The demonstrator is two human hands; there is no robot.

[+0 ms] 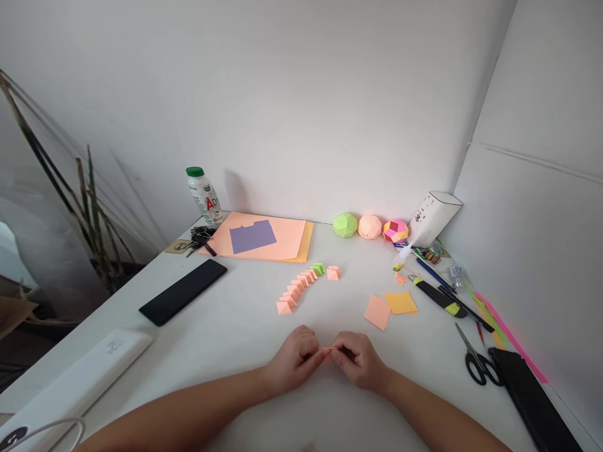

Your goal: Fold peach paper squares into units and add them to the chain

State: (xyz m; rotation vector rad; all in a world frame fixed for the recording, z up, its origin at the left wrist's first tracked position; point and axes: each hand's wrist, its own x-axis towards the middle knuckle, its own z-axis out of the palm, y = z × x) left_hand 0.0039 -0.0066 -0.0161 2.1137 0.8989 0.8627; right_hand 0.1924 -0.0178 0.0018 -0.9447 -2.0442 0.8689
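1 head cam: faces fwd & dn, wide view across nr desk (230,336) to wall (282,113) beyond.

Light soft, mod. bright, from L: bottle (206,199) casts faint shadow R on wall (292,113). Wide-angle stretch nr edges; fine detail soft.

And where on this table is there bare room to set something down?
Bare: between the black slab and the row of folded pieces; also between the paper squares and peach ball. Crowded: the right side, around scissors and cutter.
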